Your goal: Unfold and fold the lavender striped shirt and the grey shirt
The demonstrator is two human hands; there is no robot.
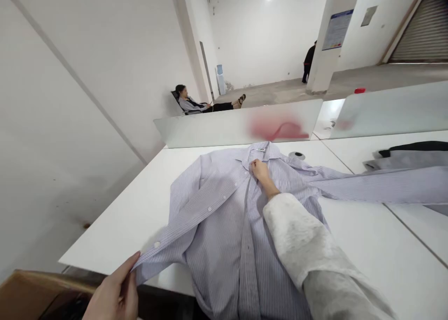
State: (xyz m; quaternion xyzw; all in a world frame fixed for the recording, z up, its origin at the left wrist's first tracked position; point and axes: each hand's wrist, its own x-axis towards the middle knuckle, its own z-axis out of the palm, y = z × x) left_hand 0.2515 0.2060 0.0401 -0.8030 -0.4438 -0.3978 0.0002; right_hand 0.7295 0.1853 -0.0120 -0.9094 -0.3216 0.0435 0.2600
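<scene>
A pale purple striped button-up shirt lies spread over the white table, collar toward the far side, its lower part hanging past the near edge. My left hand pinches the front edge of one shirt panel at the lower left and holds it stretched out to the side. Several white buttons run along that edge. At the collar, my right hand has its fingers closed on the cloth just below the neckline. One sleeve reaches far to the right, while the other lies at the left, partly under the pulled panel.
Frosted dividers line the back of the white table. Folded dark and grey clothes lie at the right, and a small round grey object sits behind the shirt. A cardboard box stands lower left. Two people are in the background.
</scene>
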